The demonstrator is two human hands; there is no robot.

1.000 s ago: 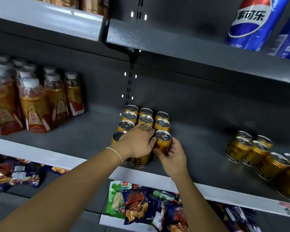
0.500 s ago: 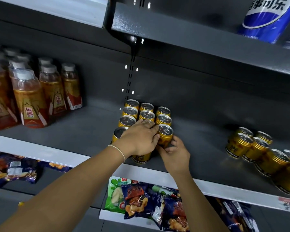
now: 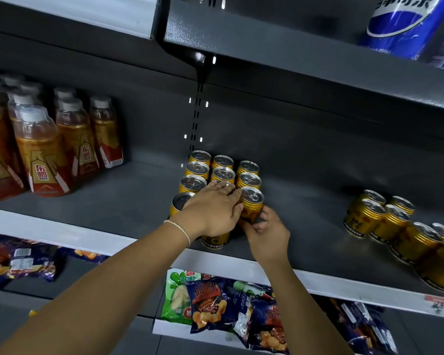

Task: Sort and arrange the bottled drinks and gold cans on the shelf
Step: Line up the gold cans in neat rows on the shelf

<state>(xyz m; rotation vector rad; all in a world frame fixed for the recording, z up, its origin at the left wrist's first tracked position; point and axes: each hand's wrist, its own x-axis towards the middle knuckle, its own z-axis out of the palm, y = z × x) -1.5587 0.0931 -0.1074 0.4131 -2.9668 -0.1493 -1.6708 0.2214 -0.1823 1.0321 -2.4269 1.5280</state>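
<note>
Gold cans stand in a three-wide block at the middle of the grey shelf, set back toward its rear wall, as a person squares up the front rows. The right grip holds the lower body of the end can, fingers curled round it from the front. That can stands upright and touches the one behind it. The left grip lies spread over the top of the mid can, its fingers nearly straight and reaching onto the lids behind. It seems to be pressing rather than clasping, though the thumb is hidden.

The step in hand looks like seating the end can flush in its column. It is probably best slid rather than lifted and kept upright under a light pinch, since thin walls dent. The flat left grip can steady the neighbours so the rows do not shuffle. The right column appears one can short of the others, so a further can may belong in front.

The shelf is dark painted metal with a pale rail along its lip. Bottles of amber drink crowd the left end, well apart from the block, and spare cans sit in a looser cluster at the right. Blue bottles stand on the shelf above, and snack bags lie on the one below.
</note>
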